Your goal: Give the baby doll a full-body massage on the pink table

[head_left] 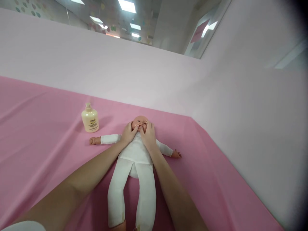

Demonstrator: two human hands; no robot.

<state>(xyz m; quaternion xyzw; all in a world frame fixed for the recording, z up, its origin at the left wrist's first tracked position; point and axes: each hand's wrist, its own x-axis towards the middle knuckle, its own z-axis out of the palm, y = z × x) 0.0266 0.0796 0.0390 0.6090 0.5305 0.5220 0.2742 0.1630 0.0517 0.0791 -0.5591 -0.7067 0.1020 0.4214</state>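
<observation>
A baby doll (134, 154) in a white suit lies on its back on the pink sheet (48, 128), arms spread, legs toward me. My left hand (128, 133) rests on the left side of the doll's head (140, 122), thumb on its cheek near the mouth. My right hand (148, 134) lies against the head's right side, thumb also pressed by the mouth. Both hands cup the face with fingers spread and grip nothing.
A cream pump bottle (90, 118) stands upright on the sheet, left of the doll's head and beyond its outstretched arm. A pale pink wall (240, 112) borders the bed at the back and along the right edge.
</observation>
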